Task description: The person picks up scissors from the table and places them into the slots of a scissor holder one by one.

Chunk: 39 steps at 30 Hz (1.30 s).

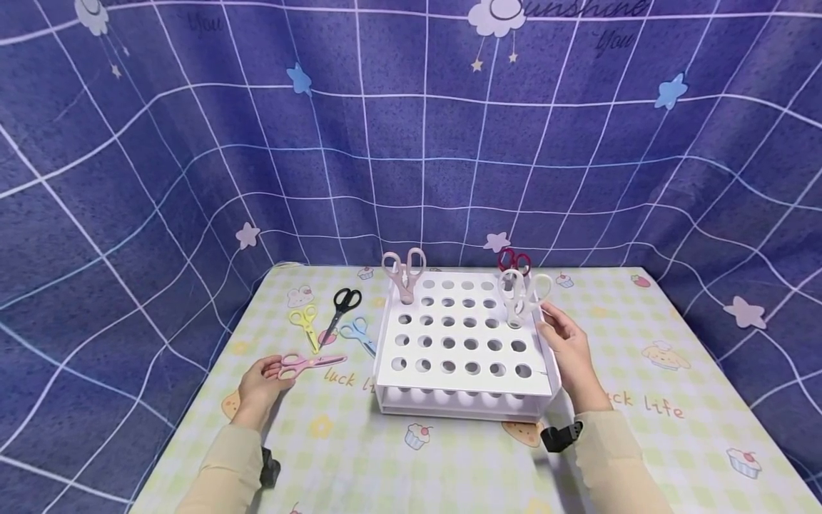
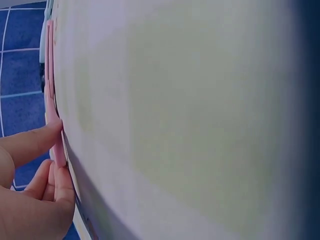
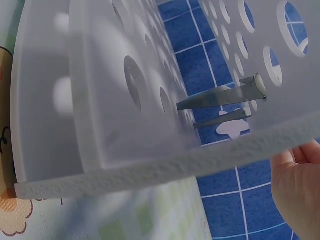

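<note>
My left hand (image 1: 262,389) pinches the handle loops of the pink scissors (image 1: 312,362), which lie on the table with blades pointing right. In the left wrist view, thumb and fingers (image 2: 37,142) meet at the pink handle (image 2: 59,150). Just beyond lie yellow scissors (image 1: 305,321), black scissors (image 1: 340,308) and light blue scissors (image 1: 359,333). My right hand (image 1: 571,350) grips the right side of a white holed rack (image 1: 459,382). Pale pink scissors (image 1: 404,277), dark red scissors (image 1: 514,262) and white scissors (image 1: 521,294) stand in it, handles up. Metal blades (image 3: 225,97) show between its tiers.
A green-and-white checked cloth with printed cartoons covers the table (image 1: 648,350). Behind and beside it hangs a blue curtain (image 1: 411,164) with a grid pattern and stars. Several round holes fill the rack's top in rows.
</note>
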Tool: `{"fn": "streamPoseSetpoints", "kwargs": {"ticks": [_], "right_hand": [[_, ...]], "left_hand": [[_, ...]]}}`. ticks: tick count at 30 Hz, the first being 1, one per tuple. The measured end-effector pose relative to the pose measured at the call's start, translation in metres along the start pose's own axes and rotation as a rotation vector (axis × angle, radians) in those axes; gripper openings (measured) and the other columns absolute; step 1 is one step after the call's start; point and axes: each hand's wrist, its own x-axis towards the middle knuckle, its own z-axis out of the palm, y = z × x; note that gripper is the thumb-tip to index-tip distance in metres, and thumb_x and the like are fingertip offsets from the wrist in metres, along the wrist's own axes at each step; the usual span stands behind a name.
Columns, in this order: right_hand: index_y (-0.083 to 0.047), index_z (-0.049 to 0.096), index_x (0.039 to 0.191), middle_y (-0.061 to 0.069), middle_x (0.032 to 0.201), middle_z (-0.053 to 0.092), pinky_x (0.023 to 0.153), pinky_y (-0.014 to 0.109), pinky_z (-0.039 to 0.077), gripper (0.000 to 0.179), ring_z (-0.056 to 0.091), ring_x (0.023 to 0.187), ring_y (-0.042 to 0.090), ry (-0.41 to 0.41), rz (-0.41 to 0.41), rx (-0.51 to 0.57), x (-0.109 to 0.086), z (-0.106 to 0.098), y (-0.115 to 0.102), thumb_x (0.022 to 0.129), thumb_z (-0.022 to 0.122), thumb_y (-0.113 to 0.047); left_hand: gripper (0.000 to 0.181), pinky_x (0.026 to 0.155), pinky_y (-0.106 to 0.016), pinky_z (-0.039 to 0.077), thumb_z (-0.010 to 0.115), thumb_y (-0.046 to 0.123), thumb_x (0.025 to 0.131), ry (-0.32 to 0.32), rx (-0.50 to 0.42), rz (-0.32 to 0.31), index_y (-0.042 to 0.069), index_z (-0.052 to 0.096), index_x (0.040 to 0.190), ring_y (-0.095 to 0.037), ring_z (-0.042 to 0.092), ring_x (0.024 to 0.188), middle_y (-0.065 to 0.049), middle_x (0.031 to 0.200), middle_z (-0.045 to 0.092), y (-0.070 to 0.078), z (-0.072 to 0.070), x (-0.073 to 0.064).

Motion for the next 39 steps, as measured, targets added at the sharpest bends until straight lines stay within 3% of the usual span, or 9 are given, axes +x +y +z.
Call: {"fn": "streamPoseSetpoints", "kwargs": {"ticks": [7,14,21,25,31,39], "right_hand": [[-0.001,0.045,0.142,-0.024,0.098,0.063,0.082,0.006,0.046,0.046,0.057,0.096,-0.007,0.016,0.014,-0.01,-0.001,-0.001,0.002,0.097,0.053,-0.005],[0.0,0.044,0.142,-0.025,0.096,0.063,0.081,0.005,0.046,0.046,0.057,0.094,-0.009,0.012,0.012,-0.001,-0.002,-0.001,0.0,0.097,0.052,-0.003],[-0.002,0.043,0.143,-0.026,0.096,0.062,0.083,0.005,0.045,0.046,0.056,0.094,-0.01,0.003,0.021,0.001,-0.001,-0.001,-0.001,0.098,0.05,-0.003],[-0.002,0.044,0.144,-0.026,0.096,0.062,0.084,0.005,0.045,0.046,0.055,0.094,-0.01,0.005,0.026,-0.002,-0.001,-0.001,0.0,0.098,0.05,-0.002],[-0.003,0.043,0.144,-0.026,0.096,0.063,0.084,0.005,0.045,0.047,0.056,0.096,-0.009,0.003,0.029,-0.007,-0.002,-0.002,0.0,0.098,0.05,-0.003],[-0.002,0.043,0.144,-0.028,0.095,0.062,0.084,0.005,0.045,0.047,0.056,0.097,-0.009,0.003,0.03,0.0,-0.001,0.0,-0.001,0.098,0.052,-0.004]], "left_hand": [[0.06,0.062,-0.001,0.037,0.075,-0.008,0.073,0.024,0.051,0.023,-0.004,0.053,0.129,-0.031,0.051,0.111,-0.024,0.123,0.053,0.003,0.001,-0.002],[0.055,0.072,-0.021,0.042,0.08,0.001,0.07,0.111,0.193,0.085,-0.003,0.06,0.121,-0.026,0.056,0.094,-0.023,0.11,0.061,0.006,0.002,-0.004],[0.055,0.072,-0.027,0.041,0.08,0.0,0.069,0.136,0.217,0.107,-0.003,0.058,0.119,-0.022,0.056,0.083,-0.024,0.106,0.064,0.004,0.003,-0.001],[0.057,0.069,-0.023,0.041,0.081,0.0,0.068,0.138,0.223,0.109,-0.002,0.056,0.119,-0.022,0.057,0.083,-0.024,0.106,0.065,0.001,0.003,0.001],[0.057,0.057,-0.011,0.04,0.081,0.0,0.07,0.134,0.2,0.113,-0.002,0.058,0.122,-0.008,0.053,0.074,-0.024,0.105,0.065,0.001,-0.001,0.003],[0.05,0.055,-0.009,0.044,0.084,0.001,0.068,0.111,0.122,0.086,-0.004,0.064,0.114,0.004,0.051,0.065,-0.02,0.1,0.066,0.0,-0.007,0.008]]}}
